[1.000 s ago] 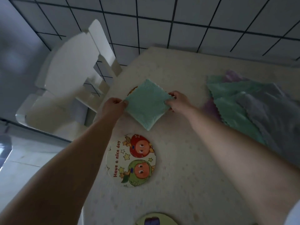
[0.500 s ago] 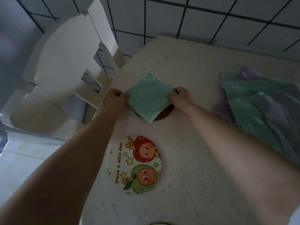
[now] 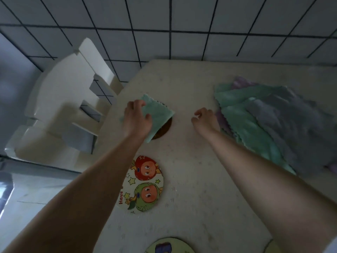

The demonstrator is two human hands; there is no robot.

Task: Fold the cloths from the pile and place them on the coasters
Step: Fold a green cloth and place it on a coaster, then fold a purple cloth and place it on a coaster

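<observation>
The left hand (image 3: 136,119) lies palm-down on the folded mint-green fleece cloth (image 3: 158,114), left of the frame's centre. Its fingers are spread over the near-left part of the cloth and press on it; the thumb points toward the cloth's right edge. The grip is flat on the fabric rather than closed around it.

The folded cloth sits on a dark round coaster (image 3: 165,127), of which only a brown crescent shows at the cloth's lower right edge. The cloth lies turned like a diamond, one corner pointing toward the bottom of the frame.

The right hand (image 3: 205,119) is at centre right, apart from the folded cloth. Its fingers are loosely curled with nothing between them. It sits just beside the left edge of the pile of loose cloths (image 3: 269,123), which occupies the right of the frame and shows mint-green, grey and lilac layers with scalloped edges.

Below the left forearm, a round coaster printed with two cartoon fruit faces (image 3: 144,185) lies bare on the pale speckled surface (image 3: 191,207). The rim of another round coaster (image 3: 169,246) shows at the bottom edge.

A white plastic chair (image 3: 69,106) stands at the left, against the white tiled wall (image 3: 182,24).
</observation>
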